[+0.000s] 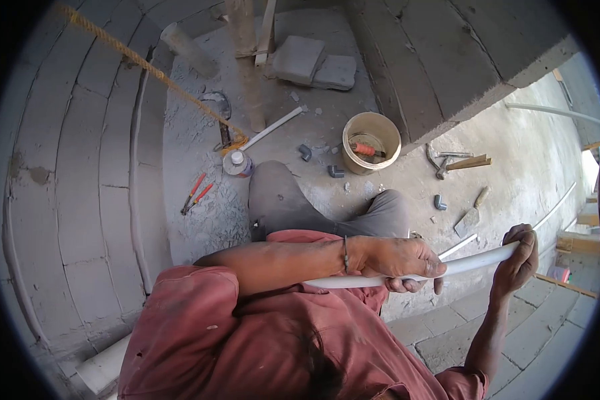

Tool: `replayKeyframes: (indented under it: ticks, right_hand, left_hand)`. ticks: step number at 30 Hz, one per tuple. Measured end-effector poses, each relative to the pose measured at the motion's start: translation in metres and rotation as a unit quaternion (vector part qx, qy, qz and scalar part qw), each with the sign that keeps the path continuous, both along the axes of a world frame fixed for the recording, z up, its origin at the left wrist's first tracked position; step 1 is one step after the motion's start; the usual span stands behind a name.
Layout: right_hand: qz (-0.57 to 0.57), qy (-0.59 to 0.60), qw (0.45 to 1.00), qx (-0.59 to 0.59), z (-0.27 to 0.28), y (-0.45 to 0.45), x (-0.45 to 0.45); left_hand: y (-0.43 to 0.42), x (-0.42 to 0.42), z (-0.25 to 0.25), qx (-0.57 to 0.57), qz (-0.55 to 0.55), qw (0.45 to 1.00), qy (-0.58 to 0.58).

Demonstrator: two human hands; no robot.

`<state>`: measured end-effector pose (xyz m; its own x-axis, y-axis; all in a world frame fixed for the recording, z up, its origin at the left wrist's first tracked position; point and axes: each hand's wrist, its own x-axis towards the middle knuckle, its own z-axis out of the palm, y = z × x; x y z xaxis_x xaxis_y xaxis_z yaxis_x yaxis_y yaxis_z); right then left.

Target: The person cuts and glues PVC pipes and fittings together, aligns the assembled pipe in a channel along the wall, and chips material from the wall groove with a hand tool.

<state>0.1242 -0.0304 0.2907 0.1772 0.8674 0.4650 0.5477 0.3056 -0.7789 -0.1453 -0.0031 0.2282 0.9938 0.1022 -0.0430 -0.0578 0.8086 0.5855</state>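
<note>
From where I stand, the pipe (477, 261) is the closest thing to the worker, lying slantwise across the front of the shirt (200, 307). Its long axis runs from under the left forearm out to the right, rising a little away from the lap. The left hand (407, 259) wraps it about midway, fingers curled beneath; the right hand (520, 259) grips it farther out, arm raised, and I can't tell whether any pipe passes beyond that fist. The left hand is the nearer to the end by the body; a bare stretch lies between the two.

Past the knees (277, 190), on the floor (413, 181), the pliers (192, 198) and bottle (237, 167) sit toward the left edge. A trowel (468, 222) lies toward the right, with one grey elbow (439, 202) near its blade. Two more elbows (336, 171) lie left of the bucket (351, 160). The hammer (441, 168) rests right of it, near the wall's corner. Toward the floor's far edge are two slabs (300, 59).
</note>
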Motion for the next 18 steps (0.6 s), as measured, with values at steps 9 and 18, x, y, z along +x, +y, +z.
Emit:
replayKeyframes:
  ticks: [9, 18]
  right_hand:
    - [0.191, 0.118, 0.973, -0.048, 0.046, -0.01, -0.024]
    - [0.102, 0.347, 0.932, 0.007, 0.022, -0.009, -0.032]
  left_hand:
    - [0.01, -0.032, -0.001, -0.014, -0.059, 0.996, -0.064]
    - [0.011, -0.039, 0.013, 0.036, 0.045, 0.998, -0.027]
